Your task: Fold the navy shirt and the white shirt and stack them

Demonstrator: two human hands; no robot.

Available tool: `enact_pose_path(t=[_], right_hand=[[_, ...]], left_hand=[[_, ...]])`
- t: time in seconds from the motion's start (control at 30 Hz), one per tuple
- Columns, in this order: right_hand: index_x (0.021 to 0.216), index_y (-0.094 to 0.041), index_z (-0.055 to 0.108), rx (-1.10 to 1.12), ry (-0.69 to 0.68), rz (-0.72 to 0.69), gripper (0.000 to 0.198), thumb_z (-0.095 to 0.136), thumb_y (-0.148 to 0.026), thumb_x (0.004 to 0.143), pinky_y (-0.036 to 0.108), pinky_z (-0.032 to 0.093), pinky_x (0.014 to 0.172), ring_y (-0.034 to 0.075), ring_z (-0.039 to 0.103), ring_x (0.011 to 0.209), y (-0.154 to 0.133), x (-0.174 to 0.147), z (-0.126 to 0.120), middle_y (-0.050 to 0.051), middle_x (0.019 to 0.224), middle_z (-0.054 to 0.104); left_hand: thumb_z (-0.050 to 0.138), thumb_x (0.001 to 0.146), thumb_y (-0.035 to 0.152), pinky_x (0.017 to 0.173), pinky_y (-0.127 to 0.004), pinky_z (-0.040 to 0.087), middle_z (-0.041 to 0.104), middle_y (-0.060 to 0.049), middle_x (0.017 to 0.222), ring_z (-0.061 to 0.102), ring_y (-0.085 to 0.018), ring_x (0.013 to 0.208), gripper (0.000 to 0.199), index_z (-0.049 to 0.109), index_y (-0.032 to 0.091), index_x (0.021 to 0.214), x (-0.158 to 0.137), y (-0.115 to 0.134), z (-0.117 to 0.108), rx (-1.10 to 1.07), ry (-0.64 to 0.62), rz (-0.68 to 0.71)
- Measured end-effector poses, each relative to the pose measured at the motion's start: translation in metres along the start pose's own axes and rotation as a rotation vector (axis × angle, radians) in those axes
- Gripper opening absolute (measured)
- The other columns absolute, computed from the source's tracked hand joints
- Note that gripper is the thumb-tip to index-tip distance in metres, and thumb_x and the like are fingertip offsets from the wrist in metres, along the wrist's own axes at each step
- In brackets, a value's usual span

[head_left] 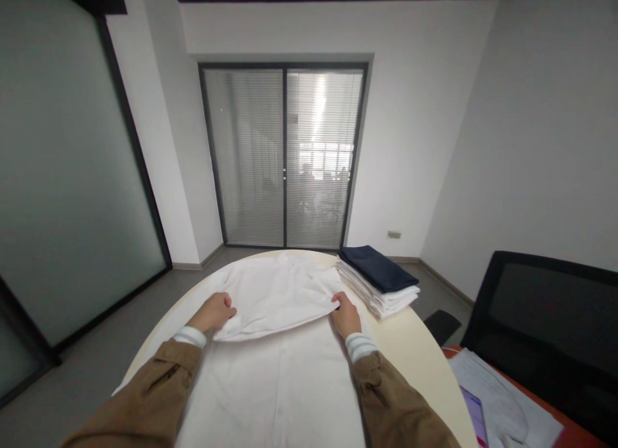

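Note:
A white shirt [280,383] lies spread on the round table, its button line running down the middle toward me. The far part of it is doubled over, and the folded edge crosses the cloth between my hands. My left hand [215,311] is closed on the left side of this folded part, fingers curled into the fabric. At the right corner of the fold, my right hand [346,315] pinches the cloth between thumb and fingers. Some of the gripped fabric is hidden by the fingers.
Right of the shirt, a dark navy folded cloth [379,268] tops a stack of white folded cloths [386,301] near the edge of the cream table [410,351]. Beyond it stand a black mesh chair [555,332], papers [502,390] and a phone [474,412].

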State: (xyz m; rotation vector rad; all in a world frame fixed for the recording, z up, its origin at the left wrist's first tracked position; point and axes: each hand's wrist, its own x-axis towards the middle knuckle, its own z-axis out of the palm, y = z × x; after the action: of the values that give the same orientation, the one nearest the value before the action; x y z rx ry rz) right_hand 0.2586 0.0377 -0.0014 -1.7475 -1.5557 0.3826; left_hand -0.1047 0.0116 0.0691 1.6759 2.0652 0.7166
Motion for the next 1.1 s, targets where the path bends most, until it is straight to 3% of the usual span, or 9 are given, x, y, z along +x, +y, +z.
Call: enact_pose_path(t=[0.1, 0.2, 0.4, 0.57, 0.7, 0.83, 0.97, 1.1], right_hand=[[0.113, -0.026, 0.058, -0.015, -0.012, -0.012, 0.036, 0.055, -0.024, 0.077, 0.026, 0.04, 0.068, 0.021, 0.064, 0.076, -0.001, -0.001, -0.003, 0.003, 0.076, 0.068], [0.114, -0.026, 0.058, -0.051, -0.019, 0.014, 0.036, 0.055, -0.026, 0.079, 0.028, 0.04, 0.069, 0.023, 0.065, 0.081, -0.004, -0.001, -0.006, 0.005, 0.079, 0.069], [0.129, -0.022, 0.049, -0.129, 0.033, 0.093, 0.05, 0.055, -0.035, 0.081, 0.032, 0.04, 0.07, 0.026, 0.065, 0.087, -0.009, -0.004, -0.013, 0.011, 0.091, 0.069], [0.104, -0.024, 0.063, -0.122, 0.023, 0.11, 0.03, 0.053, -0.024, 0.075, 0.03, 0.041, 0.071, 0.023, 0.064, 0.084, -0.01, -0.003, -0.013, 0.008, 0.085, 0.069], [0.091, -0.022, 0.07, -0.113, 0.044, 0.088, 0.027, 0.051, -0.018, 0.071, 0.03, 0.042, 0.076, 0.023, 0.064, 0.087, -0.007, -0.001, -0.011, 0.009, 0.086, 0.07], [0.09, -0.021, 0.075, 0.017, 0.016, 0.078, 0.032, 0.046, -0.022, 0.077, 0.031, 0.043, 0.079, 0.024, 0.064, 0.09, -0.002, 0.002, -0.011, 0.011, 0.088, 0.072], [0.088, -0.021, 0.077, 0.146, -0.004, 0.168, 0.046, 0.032, -0.034, 0.088, 0.031, 0.045, 0.073, 0.023, 0.066, 0.077, -0.002, 0.004, -0.014, 0.009, 0.072, 0.071], [0.076, -0.021, 0.077, 0.019, -0.034, 0.16, 0.044, 0.041, -0.044, 0.086, 0.03, 0.044, 0.069, 0.022, 0.065, 0.071, -0.006, 0.005, -0.016, 0.008, 0.065, 0.07]], left_hand=[[0.065, 0.052, 0.021, 0.045, -0.025, 0.029, 0.048, 0.005, 0.046, 0.048, -0.016, 0.046, 0.02, 0.046, 0.022, 0.056, -0.009, -0.008, -0.008, 0.062, -0.141, -0.001], [0.068, 0.051, 0.026, 0.046, -0.027, 0.033, 0.053, 0.003, 0.052, 0.053, -0.02, 0.049, 0.021, 0.049, 0.023, 0.06, -0.014, -0.014, -0.018, 0.181, -0.27, -0.011], [0.069, 0.054, 0.027, 0.068, -0.034, 0.046, 0.07, -0.008, 0.082, 0.066, -0.029, 0.083, 0.018, 0.062, 0.021, 0.069, -0.012, -0.026, -0.035, 0.454, -0.169, -0.071], [0.071, 0.054, 0.023, 0.08, -0.043, 0.046, 0.07, -0.017, 0.101, 0.065, -0.037, 0.097, 0.022, 0.065, 0.019, 0.074, -0.012, -0.026, -0.033, 0.575, -0.159, -0.09], [0.067, 0.064, 0.03, 0.082, -0.044, 0.046, 0.069, -0.019, 0.104, 0.064, -0.037, 0.099, 0.025, 0.067, 0.016, 0.086, -0.012, -0.013, -0.016, 0.595, -0.122, -0.038], [0.052, 0.082, 0.04, 0.084, -0.044, 0.047, 0.065, -0.018, 0.115, 0.063, -0.034, 0.104, 0.038, 0.064, 0.017, 0.109, -0.018, 0.008, 0.018, 0.544, -0.114, 0.184], [0.049, 0.085, 0.039, 0.099, -0.048, 0.041, 0.043, -0.021, 0.145, 0.046, -0.035, 0.128, 0.058, 0.047, 0.014, 0.137, -0.027, 0.03, 0.062, 0.5, -0.096, 0.304], [0.043, 0.086, 0.027, 0.11, -0.054, 0.027, 0.027, -0.016, 0.156, 0.029, -0.035, 0.14, 0.066, 0.03, 0.017, 0.15, -0.033, 0.045, 0.096, 0.455, -0.147, 0.386]])
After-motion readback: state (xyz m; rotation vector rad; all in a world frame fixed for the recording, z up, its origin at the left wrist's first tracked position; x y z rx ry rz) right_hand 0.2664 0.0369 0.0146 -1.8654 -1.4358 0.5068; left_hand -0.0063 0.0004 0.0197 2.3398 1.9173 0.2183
